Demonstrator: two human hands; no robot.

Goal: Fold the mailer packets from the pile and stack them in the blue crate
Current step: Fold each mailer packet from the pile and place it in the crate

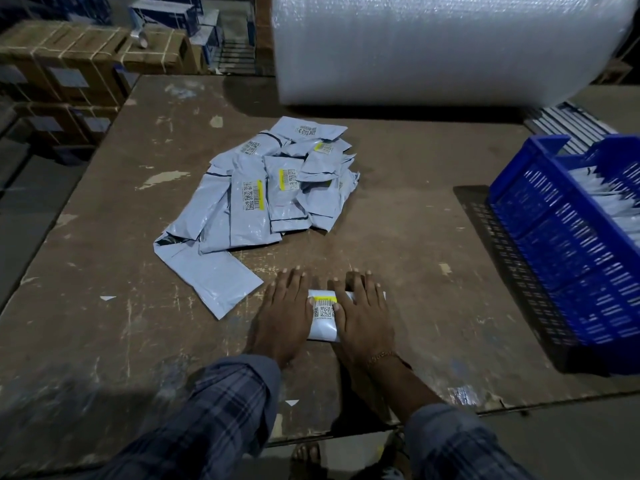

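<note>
Both of your hands press flat, fingers straight and spread, on one folded packet (323,315) at the near middle of the table (398,209). Your left hand (285,315) covers the packet's left edge; your right hand (363,315) covers its right part, with the fingertips reaching past its far edge onto the wood. Between the two thumbs the packet's barcode label with its yellow strip faces up.

Beyond your left hand, the pile of grey packets (266,188) sprawls across the middle of the table, well apart from the one under your palms; its nearest packet (211,271) lies flat just beside your left fingers. At the right edge stands the blue crate (554,216), tilted in the wide view, with pale folded packets (609,199) lined up inside. A large roll of bubble wrap (446,46) sits at the far side, and strapped cardboard boxes (69,60) are stacked off to the left.
</note>
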